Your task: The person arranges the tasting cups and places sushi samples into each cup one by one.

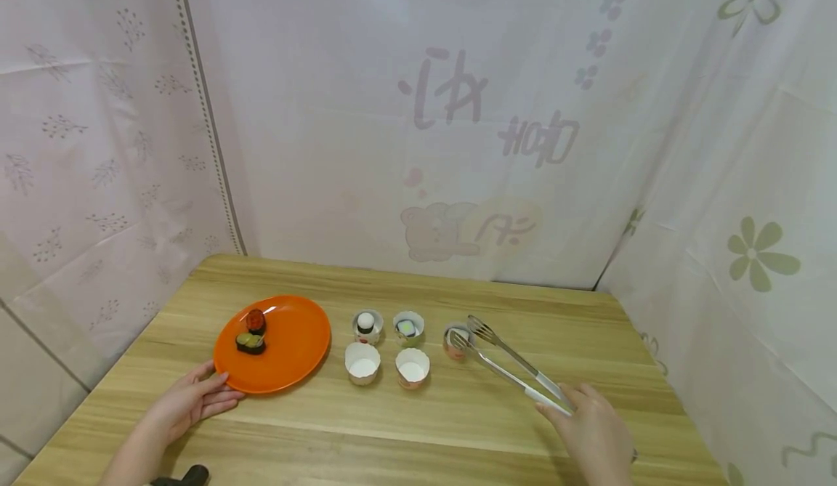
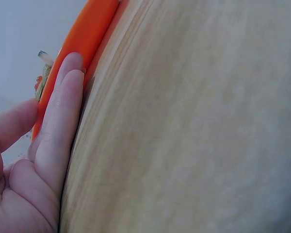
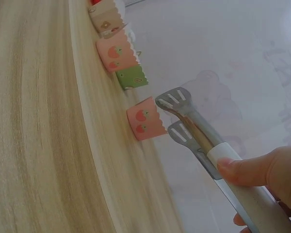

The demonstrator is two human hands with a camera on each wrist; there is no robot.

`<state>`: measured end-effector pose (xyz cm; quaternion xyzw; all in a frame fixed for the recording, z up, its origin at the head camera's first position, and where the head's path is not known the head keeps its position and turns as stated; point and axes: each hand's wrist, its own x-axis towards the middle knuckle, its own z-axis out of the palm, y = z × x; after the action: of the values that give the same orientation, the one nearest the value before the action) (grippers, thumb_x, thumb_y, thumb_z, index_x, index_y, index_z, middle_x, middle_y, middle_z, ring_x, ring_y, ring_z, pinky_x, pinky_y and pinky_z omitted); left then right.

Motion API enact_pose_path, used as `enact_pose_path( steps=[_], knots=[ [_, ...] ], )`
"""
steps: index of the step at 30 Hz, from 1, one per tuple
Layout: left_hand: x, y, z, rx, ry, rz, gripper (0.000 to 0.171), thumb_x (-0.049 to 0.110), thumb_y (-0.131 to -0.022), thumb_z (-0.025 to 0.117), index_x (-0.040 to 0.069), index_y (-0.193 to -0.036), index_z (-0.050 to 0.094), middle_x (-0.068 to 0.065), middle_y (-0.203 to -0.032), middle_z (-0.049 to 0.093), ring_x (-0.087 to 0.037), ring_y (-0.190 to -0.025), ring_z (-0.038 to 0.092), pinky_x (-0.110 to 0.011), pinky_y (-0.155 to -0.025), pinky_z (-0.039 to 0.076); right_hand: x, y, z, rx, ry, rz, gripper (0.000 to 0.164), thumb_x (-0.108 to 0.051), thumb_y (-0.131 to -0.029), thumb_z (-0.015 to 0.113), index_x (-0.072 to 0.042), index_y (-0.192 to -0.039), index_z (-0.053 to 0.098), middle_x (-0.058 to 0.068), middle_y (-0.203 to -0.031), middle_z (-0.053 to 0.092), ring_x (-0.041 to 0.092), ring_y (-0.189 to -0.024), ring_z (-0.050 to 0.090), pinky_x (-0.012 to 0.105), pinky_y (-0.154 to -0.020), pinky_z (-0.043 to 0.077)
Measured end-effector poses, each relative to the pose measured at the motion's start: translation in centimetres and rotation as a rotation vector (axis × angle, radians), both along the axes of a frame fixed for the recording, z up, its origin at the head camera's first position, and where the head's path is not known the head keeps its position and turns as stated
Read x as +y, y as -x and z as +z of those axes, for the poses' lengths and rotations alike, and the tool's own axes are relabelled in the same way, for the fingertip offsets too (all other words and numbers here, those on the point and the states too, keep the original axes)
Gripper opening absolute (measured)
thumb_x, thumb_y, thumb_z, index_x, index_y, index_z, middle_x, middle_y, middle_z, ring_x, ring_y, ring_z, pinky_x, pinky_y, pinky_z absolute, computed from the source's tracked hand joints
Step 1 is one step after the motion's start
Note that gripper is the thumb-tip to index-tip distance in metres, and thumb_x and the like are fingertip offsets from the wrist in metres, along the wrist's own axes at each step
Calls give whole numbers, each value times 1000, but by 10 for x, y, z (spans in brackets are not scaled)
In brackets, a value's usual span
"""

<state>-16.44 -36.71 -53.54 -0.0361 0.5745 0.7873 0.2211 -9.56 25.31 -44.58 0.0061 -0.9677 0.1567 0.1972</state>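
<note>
My left hand (image 1: 195, 399) pinches the near left rim of a round orange plate (image 1: 294, 341), thumb above and fingers beneath. Two sushi pieces sit on that plate's left part: one red-topped (image 1: 256, 320), one green-topped (image 1: 250, 342), both with dark sides. On the right, my right hand (image 1: 591, 431) grips metal tongs (image 1: 548, 402) by their pale handles. The slotted tips are spread apart at the mouth of a pink paper cup (image 3: 145, 119). Something pale lies inside this cup, partly hidden by a tong tip. Whether the tips touch it, I cannot tell.
Two back cups hold a white-topped piece (image 1: 365, 322) and a pale square piece (image 1: 406, 327). In front of them, two paper cups (image 1: 362, 373) show bare white insides. A black object (image 1: 194, 475) pokes in near my left forearm. Patterned curtains (image 1: 327, 144) border the wooden table (image 1: 366, 435).
</note>
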Motion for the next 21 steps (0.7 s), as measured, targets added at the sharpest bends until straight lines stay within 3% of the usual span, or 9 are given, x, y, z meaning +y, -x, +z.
enact_pose_path(
  steps=[8, 21],
  knots=[
    [0, 1, 1, 1, 5, 8, 76, 15, -105, 40, 2, -147, -22, -17, -103, 67, -27, -97, 66, -42, -91, 51, -2, 2, 1, 36, -7, 18, 50, -31, -69, 86, 4, -102, 71, 16, -93, 67, 32, -72, 66, 32, -47, 53],
    [0, 0, 0, -6, 13, -2, 76, 16, -105, 40, 2, -147, -22, -17, -103, 67, -27, -98, 66, -42, -92, 50, -4, 2, 6, 2, 23, 2, 54, -39, -73, 83, 2, -106, 70, 18, -99, 67, 35, -76, 66, 34, -46, 53]
  ],
)
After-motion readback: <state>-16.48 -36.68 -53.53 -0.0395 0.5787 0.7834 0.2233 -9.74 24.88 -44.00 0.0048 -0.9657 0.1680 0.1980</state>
